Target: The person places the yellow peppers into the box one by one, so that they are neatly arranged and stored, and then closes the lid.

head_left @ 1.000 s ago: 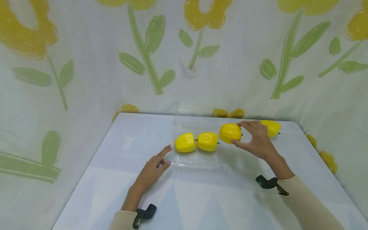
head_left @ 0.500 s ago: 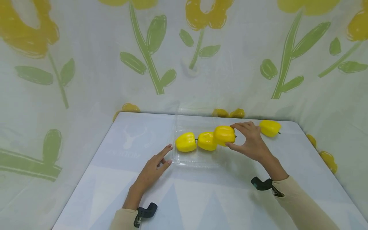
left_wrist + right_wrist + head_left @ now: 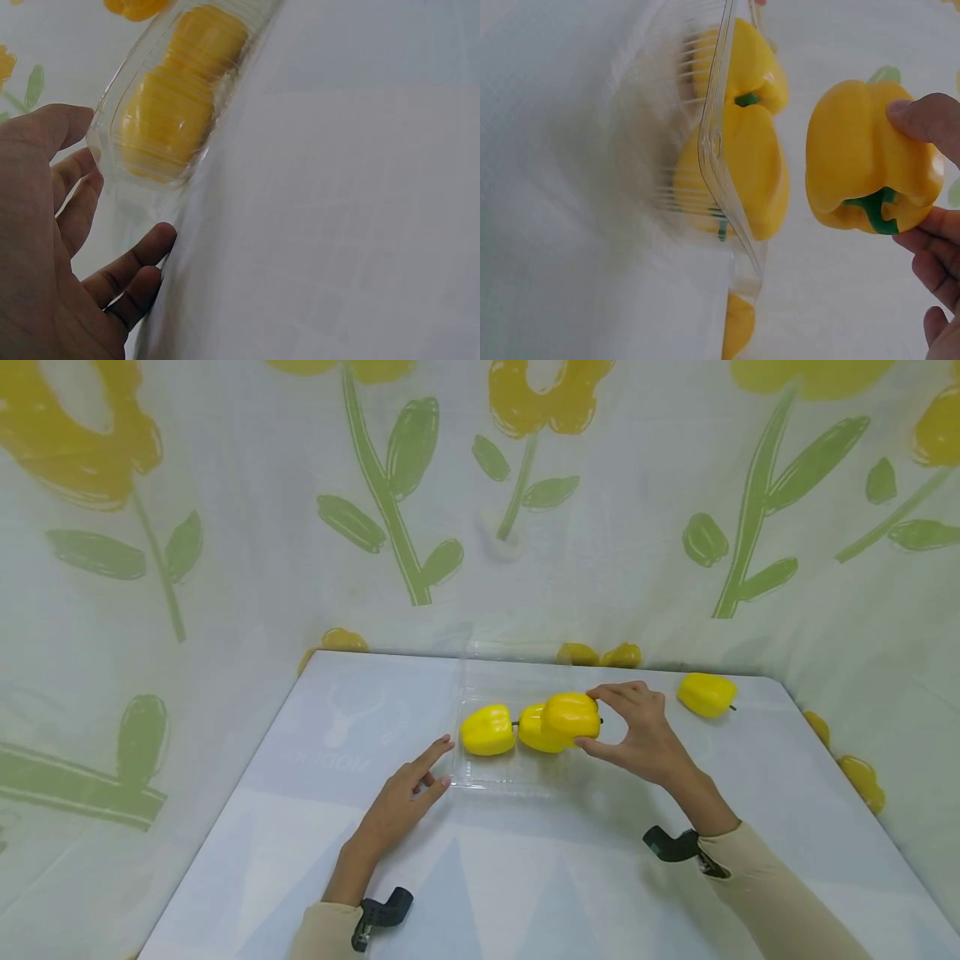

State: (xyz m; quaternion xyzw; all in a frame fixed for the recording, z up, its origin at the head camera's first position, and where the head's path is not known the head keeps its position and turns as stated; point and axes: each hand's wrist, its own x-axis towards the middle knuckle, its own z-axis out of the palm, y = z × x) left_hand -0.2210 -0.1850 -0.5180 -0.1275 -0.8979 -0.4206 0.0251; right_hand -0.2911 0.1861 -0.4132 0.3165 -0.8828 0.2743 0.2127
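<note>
Between its thumb and fingers my right hand (image 3: 647,739) pinches a yellow bell pepper (image 3: 570,717) with a green stem. The right wrist view shows this pepper held apart from and above a clear plastic box (image 3: 483,773). Inside the box lie two more yellow peppers: a left one (image 3: 487,731) in full sight, and a right one (image 3: 530,729) partly hidden behind the held pepper in the head view. At the box's left side, my left hand (image 3: 405,797) has loosely extended fingers, and in the left wrist view its fingertips touch the box's edge (image 3: 94,139).
Another yellow pepper (image 3: 707,695) lies at the back right of the pale table (image 3: 300,827). The box's clear lid (image 3: 517,675) stands open toward the back. Behind the table hangs a white cloth (image 3: 615,552) printed with yellow flowers.
My right hand has carried the pepper left, from beside the box to over the right pepper in it. The left hand has stayed at the box's side.
</note>
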